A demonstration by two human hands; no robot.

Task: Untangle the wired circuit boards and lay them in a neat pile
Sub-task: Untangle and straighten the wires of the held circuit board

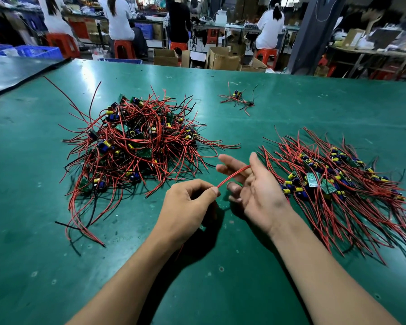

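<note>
Straightening one thin red insulated wire (232, 176) above the green-matted bench (45, 266). Pinching the wire's near end between thumb and forefinger of the curled left hand (185, 205); letting the rest run across the loosely spread, palm-up fingers of the right hand (259, 192), gripping nothing there as far as can be told, though not showing whether nipped at the thumb. Presumably carrying the attached board out of sight beneath the left hand. Doing this well: holding the pinch steady, drawing the wire lightly along its own length rather than sideways, sparing the solder joint and avoiding fresh snags. Leaving the tangled heap of small green circuit boards with red and black wires (131, 141) beyond and to the left of the left hand, near but apart. Keeping the combed pile of like boards, wires fanning one way (338, 181), just beside the right hand, ready for this piece. Ignoring a small stray cluster of wired boards (237, 97) lying well beyond both hands.
</note>
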